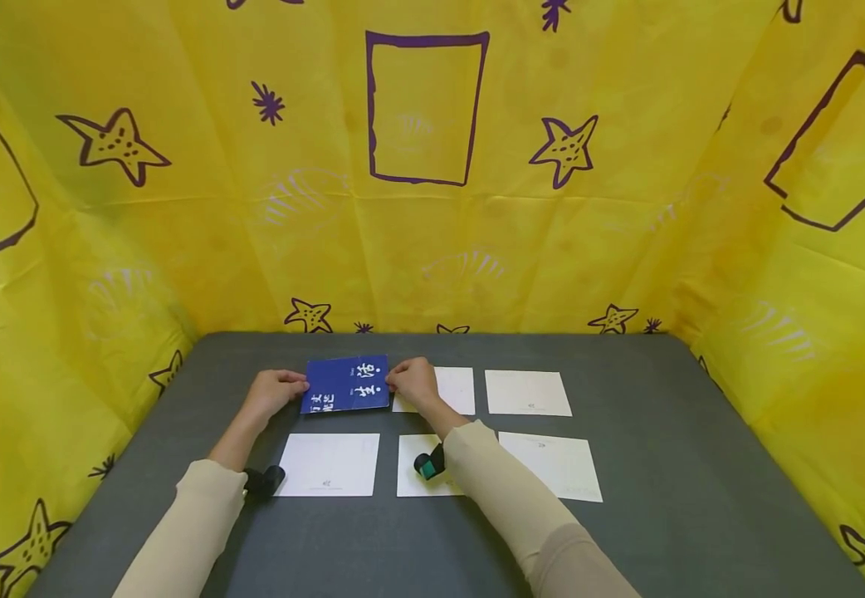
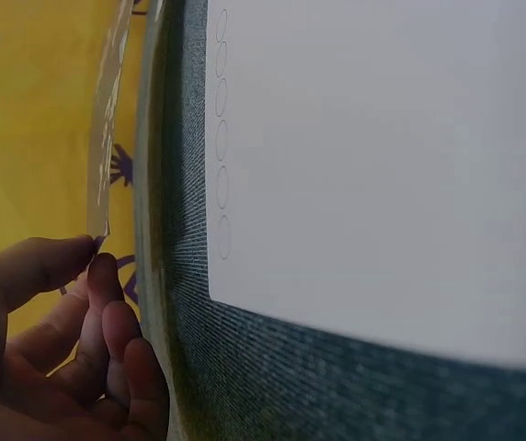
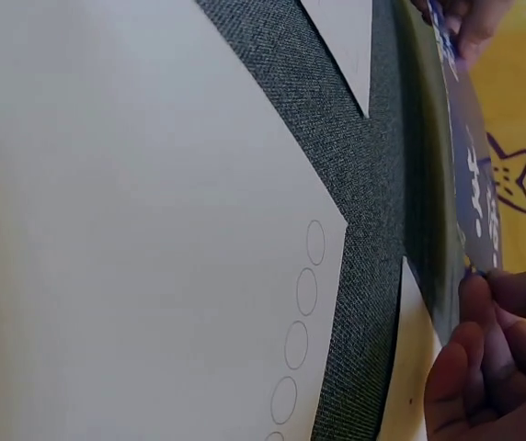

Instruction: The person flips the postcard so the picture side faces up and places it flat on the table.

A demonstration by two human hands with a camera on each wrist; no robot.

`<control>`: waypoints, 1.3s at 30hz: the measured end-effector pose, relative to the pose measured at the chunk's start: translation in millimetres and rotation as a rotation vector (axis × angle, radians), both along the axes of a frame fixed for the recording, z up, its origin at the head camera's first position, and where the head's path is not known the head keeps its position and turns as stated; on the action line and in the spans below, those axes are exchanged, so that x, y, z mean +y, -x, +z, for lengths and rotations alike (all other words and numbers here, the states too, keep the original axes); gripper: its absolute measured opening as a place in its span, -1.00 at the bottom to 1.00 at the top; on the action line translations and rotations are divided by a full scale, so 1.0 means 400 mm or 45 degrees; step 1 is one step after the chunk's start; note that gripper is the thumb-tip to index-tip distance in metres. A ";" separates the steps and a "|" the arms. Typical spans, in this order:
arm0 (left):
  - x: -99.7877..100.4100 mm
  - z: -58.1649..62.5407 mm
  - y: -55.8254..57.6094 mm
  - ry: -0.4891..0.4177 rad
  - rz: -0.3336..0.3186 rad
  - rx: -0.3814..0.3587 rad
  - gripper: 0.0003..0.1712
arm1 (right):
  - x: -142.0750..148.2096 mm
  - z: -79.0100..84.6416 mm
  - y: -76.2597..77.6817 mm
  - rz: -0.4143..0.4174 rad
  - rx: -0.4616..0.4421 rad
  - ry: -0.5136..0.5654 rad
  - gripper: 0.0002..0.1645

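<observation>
A blue postcard (image 1: 343, 384) with white written characters is stretched between both hands at the back left of the table. My left hand (image 1: 274, 394) pinches its left edge between thumb and fingertips; the left wrist view shows the card (image 2: 108, 129) nearly edge-on. On the opposite edge, my right hand (image 1: 414, 382) pinches it the same way, and in the right wrist view the card (image 3: 473, 156) stands tilted above the table. Just beside the right hand lies a white card (image 1: 456, 390), partly covered by that hand.
More white cards lie in two rows on the dark grey table (image 1: 664, 465): one card (image 1: 528, 394) at back right, and front cards at left (image 1: 329, 465), middle (image 1: 412, 486) and right (image 1: 555, 465). Yellow patterned cloth (image 1: 432, 224) encloses the back and sides.
</observation>
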State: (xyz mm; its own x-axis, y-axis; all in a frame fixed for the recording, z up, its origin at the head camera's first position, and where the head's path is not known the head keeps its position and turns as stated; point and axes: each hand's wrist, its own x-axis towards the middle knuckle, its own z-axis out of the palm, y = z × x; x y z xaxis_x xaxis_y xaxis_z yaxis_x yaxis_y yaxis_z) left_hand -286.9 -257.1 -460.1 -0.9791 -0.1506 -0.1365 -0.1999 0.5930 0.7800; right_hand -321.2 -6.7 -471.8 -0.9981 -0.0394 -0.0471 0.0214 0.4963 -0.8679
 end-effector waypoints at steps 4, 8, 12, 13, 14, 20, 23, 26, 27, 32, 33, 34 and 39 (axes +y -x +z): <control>0.008 0.004 0.007 0.028 0.013 -0.014 -0.64 | -0.004 0.000 -0.004 -0.023 0.006 -0.081 -0.89; 0.011 0.006 0.012 0.049 0.025 -0.050 -0.64 | -0.010 0.002 -0.009 -0.045 -0.009 -0.149 -0.90; 0.010 0.005 0.013 0.073 0.035 -0.074 -0.65 | -0.017 0.004 -0.014 -0.050 -0.005 -0.234 -0.90; 0.009 0.004 0.014 0.081 0.037 -0.073 -0.66 | -0.019 0.004 -0.014 -0.050 -0.002 -0.252 -0.90; 0.009 0.004 0.014 0.097 0.039 -0.069 -0.66 | -0.020 0.004 -0.015 -0.047 -0.005 -0.262 -0.89; 0.008 0.001 0.019 0.181 0.015 -0.038 -0.66 | -0.022 0.006 -0.014 -0.029 -0.023 -0.300 -0.83; 0.008 -0.001 0.018 0.200 0.000 -0.042 -0.66 | -0.020 0.005 -0.013 -0.013 -0.025 -0.315 -0.85; 0.006 0.001 0.014 0.208 -0.003 -0.042 -0.67 | -0.017 0.006 -0.012 0.019 -0.024 -0.312 -0.87; 0.006 0.003 0.012 0.209 -0.002 -0.042 -0.67 | -0.016 0.007 -0.012 0.034 -0.024 -0.301 -0.87; 0.009 0.011 0.001 0.213 0.039 0.000 -0.66 | -0.004 0.007 -0.011 0.145 -0.017 -0.219 -0.82; 0.011 0.012 -0.001 0.212 0.050 0.009 -0.67 | 0.001 0.007 -0.010 0.176 -0.010 -0.206 -0.81; 0.014 0.013 -0.004 0.214 0.058 0.021 -0.67 | 0.006 0.008 -0.009 0.207 0.002 -0.200 -0.80; 0.029 0.019 -0.007 0.199 0.051 0.048 -0.68 | 0.041 0.022 -0.009 0.317 0.044 -0.168 -0.81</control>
